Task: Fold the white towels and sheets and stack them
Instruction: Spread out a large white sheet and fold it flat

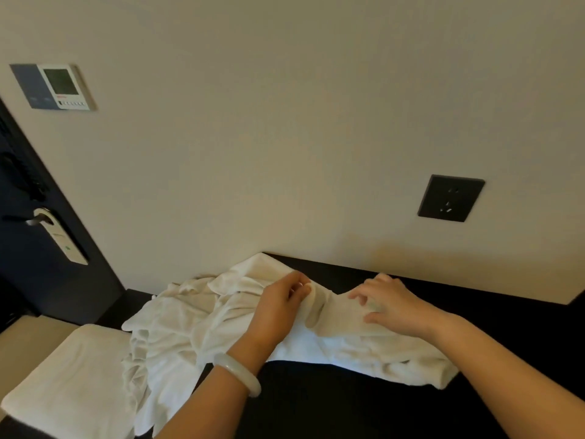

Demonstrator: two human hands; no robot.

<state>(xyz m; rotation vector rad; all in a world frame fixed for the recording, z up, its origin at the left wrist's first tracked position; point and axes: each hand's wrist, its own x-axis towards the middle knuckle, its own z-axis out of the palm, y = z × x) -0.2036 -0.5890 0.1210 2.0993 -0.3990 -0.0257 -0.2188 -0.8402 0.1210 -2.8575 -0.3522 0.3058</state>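
Observation:
A crumpled white towel lies spread across the black tabletop, with its left part hanging over the table's left edge. My left hand, a pale bangle on its wrist, pinches a fold of the cloth near the towel's middle. My right hand lies on the towel's right part with curled fingers gripping the fabric. A folded white towel rests lower down at the left, beside the table.
The table stands against a beige wall with a black power socket above its right part. A dark door with a handle and a hanging card is at the left, and a thermostat panel is higher up.

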